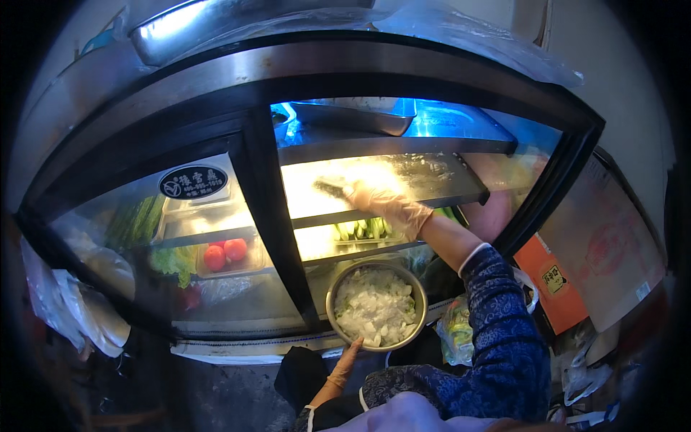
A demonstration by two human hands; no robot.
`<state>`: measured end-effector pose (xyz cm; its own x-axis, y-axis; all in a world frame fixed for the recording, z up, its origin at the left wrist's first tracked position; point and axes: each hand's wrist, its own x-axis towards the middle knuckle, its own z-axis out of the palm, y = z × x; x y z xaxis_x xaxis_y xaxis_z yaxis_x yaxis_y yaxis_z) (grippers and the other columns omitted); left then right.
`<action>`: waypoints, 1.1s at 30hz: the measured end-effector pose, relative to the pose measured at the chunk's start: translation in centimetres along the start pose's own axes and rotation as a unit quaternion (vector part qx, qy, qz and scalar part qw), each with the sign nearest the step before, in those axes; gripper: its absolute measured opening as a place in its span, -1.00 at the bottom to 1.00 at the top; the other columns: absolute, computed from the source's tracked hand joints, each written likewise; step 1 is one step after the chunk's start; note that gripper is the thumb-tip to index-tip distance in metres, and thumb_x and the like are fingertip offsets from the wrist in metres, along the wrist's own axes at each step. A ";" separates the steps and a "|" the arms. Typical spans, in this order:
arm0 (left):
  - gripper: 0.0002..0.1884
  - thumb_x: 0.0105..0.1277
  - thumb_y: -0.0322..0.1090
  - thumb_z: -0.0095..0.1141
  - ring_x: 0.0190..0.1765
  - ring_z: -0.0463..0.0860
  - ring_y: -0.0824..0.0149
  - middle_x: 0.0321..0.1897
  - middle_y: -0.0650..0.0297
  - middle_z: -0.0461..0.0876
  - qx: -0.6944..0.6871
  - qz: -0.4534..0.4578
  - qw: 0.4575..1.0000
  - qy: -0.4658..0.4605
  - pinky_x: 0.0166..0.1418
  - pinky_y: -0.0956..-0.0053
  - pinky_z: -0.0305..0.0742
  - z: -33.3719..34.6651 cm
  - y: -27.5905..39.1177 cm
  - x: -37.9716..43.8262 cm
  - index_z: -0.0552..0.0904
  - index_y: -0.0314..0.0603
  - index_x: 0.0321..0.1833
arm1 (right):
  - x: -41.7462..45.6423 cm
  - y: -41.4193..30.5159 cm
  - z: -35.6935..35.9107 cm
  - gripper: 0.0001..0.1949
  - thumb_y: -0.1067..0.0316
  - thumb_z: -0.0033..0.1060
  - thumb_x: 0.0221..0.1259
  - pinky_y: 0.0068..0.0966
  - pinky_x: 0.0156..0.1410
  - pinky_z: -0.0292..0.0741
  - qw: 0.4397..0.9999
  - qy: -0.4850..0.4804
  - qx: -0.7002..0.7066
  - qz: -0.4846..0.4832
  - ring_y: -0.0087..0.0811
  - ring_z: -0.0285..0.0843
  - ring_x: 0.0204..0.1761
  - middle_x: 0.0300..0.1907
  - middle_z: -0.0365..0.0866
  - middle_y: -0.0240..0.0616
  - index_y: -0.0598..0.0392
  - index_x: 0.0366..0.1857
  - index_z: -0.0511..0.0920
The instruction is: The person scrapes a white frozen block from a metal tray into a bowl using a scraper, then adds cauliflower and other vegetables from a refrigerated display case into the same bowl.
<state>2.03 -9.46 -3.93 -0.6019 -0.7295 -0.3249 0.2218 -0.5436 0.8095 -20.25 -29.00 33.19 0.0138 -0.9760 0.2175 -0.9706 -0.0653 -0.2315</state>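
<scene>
A round stainless steel bowl [331, 324] holds a heap of chopped white pieces [375, 305] with bits of green among them. My left hand [345, 363], in a thin clear glove, grips the near rim, thumb at the edge and the other fingers hidden. Through the open right side of a glass-fronted display refrigerator reaches my right hand [372, 198], also gloved. It is over the brightly lit middle shelf [442, 178], its fingers around a small dark object [330, 187]. Glare blurs that object, so its kind is unclear.
A black door frame post [275, 216] stands left of my right arm. Below the middle shelf sit cut green vegetables [367, 229]; tomatoes [224, 254] and lettuce [175, 262] show behind the left glass. A metal pan [356, 116] rests above. Cardboard boxes [599, 243] lean at right.
</scene>
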 end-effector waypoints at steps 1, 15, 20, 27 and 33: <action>-0.27 0.42 0.10 0.17 0.30 0.50 0.26 0.28 0.15 0.53 -0.011 0.013 1.000 0.003 0.40 0.36 0.38 0.0 0.1 -0.7 0.38 -0.35 0.43 | 0.2 -0.8 0.7 -0.59 0.07 -0.14 0.47 -0.24 0.08 0.54 1.000 -0.003 -0.026 -0.008 -0.21 0.63 -0.08 -0.12 0.69 0.01 0.14 0.02 0.65; -0.25 0.40 0.15 0.18 0.25 0.53 0.29 0.28 0.21 0.53 0.014 -0.028 0.999 0.024 0.38 0.39 0.39 -0.2 0.0 -0.9 0.41 -0.34 0.42 | -6.7 -0.1 -3.3 -0.59 -0.02 -0.07 0.49 -0.37 0.06 0.46 0.932 0.006 0.358 0.053 -0.37 0.50 -0.13 -0.12 0.64 -0.19 0.11 0.04 0.60; -0.21 0.37 0.18 0.21 0.30 0.50 0.22 0.29 0.17 0.52 -0.042 -0.052 0.997 -0.034 0.42 0.39 0.35 -2.3 -2.9 0.8 0.40 -0.37 0.42 | -5.7 -2.0 -1.5 -0.59 -0.03 -0.09 0.49 -0.36 0.07 0.47 0.919 -0.038 0.384 0.084 -0.36 0.51 -0.12 -0.10 0.64 -0.18 0.09 0.05 0.60; -0.21 0.34 0.22 0.20 0.16 0.59 0.27 0.18 0.19 0.59 0.024 -0.080 0.996 0.014 0.23 0.39 0.51 -1.6 -1.2 0.1 0.39 -0.28 0.42 | 2.4 -5.9 2.3 -0.59 -0.04 -0.12 0.50 -0.35 0.08 0.48 0.886 -0.074 0.429 0.158 -0.33 0.53 -0.11 -0.07 0.65 -0.16 0.05 0.06 0.60; -0.18 0.36 0.21 0.19 0.21 0.57 0.23 0.25 0.16 0.54 0.038 -0.049 0.998 -0.004 0.28 0.41 0.48 -2.4 -1.7 0.3 0.33 -0.30 0.46 | 4.0 -6.0 2.2 -0.59 -0.04 -0.15 0.50 -0.33 0.09 0.49 0.877 -0.092 0.436 0.178 -0.31 0.54 -0.10 -0.05 0.65 -0.15 0.02 0.07 0.60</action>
<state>3.33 -9.79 -6.56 -0.6236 -0.6711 -0.4010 0.1029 -0.5789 0.8088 -13.85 -33.01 33.33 -0.1369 -0.9785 -0.1544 -0.3691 0.1950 -0.9087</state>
